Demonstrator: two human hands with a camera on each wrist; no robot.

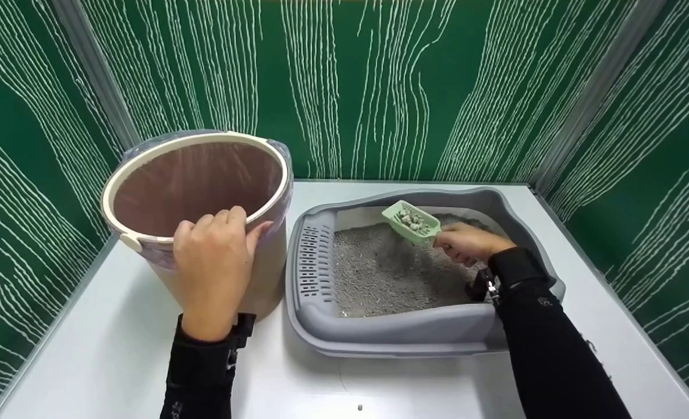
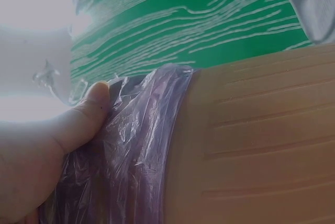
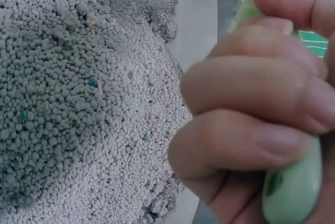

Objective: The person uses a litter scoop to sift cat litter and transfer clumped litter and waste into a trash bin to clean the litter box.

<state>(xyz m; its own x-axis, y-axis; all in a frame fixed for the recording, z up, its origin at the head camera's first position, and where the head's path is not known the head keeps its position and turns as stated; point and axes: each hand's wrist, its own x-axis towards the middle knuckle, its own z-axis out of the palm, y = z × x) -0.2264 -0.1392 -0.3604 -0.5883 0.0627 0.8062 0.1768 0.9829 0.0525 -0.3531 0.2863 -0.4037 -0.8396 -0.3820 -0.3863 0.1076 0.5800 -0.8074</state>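
Black sleeve foremost, left grip clasping bin rim, right grip curled round green scoop over litter

Scoop, tray: smooth plastic. Litter: rough grains. Bin: ribbed plastic. Liner: glossy, crinkled film.

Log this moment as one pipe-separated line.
Left hand: grips bin by its rim | right hand: holds green scoop, clumps in it, above litter | litter box: on white table, beside bin

Place: booth-like workspace | green white-lined panels — grey corner posts — white tabletop
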